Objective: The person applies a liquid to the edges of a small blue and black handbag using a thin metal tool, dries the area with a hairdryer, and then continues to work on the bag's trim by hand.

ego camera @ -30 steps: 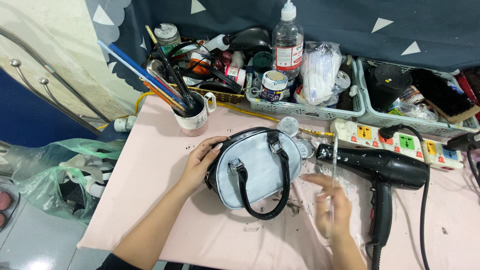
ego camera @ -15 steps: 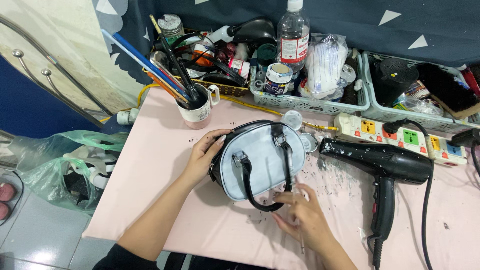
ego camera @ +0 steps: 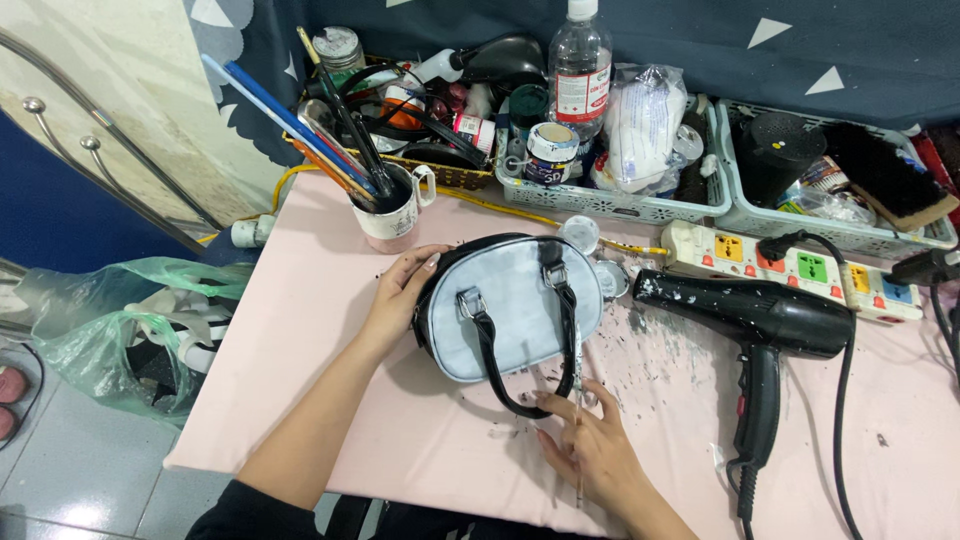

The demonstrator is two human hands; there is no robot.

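On the pink table [ego camera: 330, 330], left hand [ego camera: 398, 290] cupped flat against the pale blue handbag [ego camera: 505, 305], right hand [ego camera: 590, 445] pinching a thin brush [ego camera: 577, 400] by the black handle [ego camera: 495, 370]

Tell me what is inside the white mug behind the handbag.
The white mug holds several long brushes and sticks, some blue, orange and black, leaning left. Their lower ends and the mug's bottom are hidden by its wall.

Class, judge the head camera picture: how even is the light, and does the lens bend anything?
Head view: soft, even light, faint shadows under the handbag and hair dryer; mild glare on floor tiles; wide-lens bending at the edges; hands and bag sharp.
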